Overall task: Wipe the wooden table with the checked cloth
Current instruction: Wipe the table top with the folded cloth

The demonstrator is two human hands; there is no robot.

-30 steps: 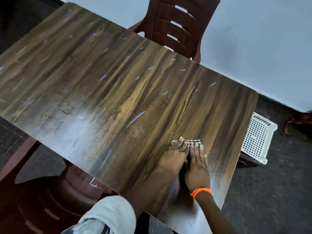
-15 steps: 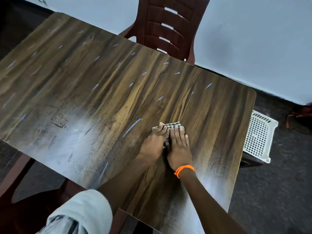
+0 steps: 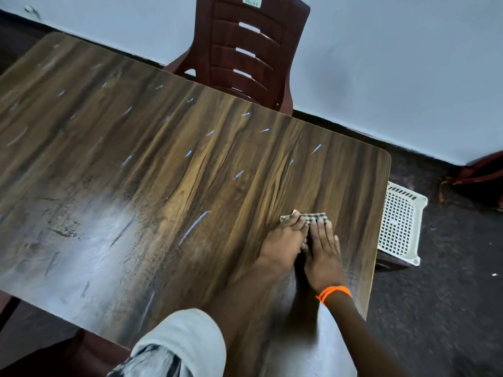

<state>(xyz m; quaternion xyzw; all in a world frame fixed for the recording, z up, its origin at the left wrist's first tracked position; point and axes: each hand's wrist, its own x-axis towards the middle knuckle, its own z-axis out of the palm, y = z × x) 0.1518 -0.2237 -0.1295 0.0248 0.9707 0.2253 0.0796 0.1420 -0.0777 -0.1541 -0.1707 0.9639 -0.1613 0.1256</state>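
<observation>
A wooden table (image 3: pixel 168 186) with a dark, streaked grain is seen from above, its top marked by short pale scratches and a dull, whitish sheen toward the near left edge. A checked cloth (image 3: pixel 313 216) is pressed flat against the tabletop near the right edge, roughly midway between the near and far right corners. Only a narrow strip of the cloth is visible beyond the fingertips; the rest is covered by the hands.

The left hand (image 3: pixel 283 243) is laid palm-down on the cloth with the fingers stretched out and held together, so nothing is gripped; the cloth is merely pinned beneath it. The right hand (image 3: pixel 324 254) is placed the same way, flat and extended, just beside the left hand and touching it along the inner edge. An orange band (image 3: pixel 334 293) is worn at the right wrist. A light rolled sleeve (image 3: pixel 179 341) is seen on the left arm at the near edge of the table.

A dark red plastic chair (image 3: pixel 245 50) is set at the far edge of the table, against a pale wall (image 3: pixel 394 63). A white perforated basket (image 3: pixel 400 224) is seen on the dark floor just past the right edge of the table.
</observation>
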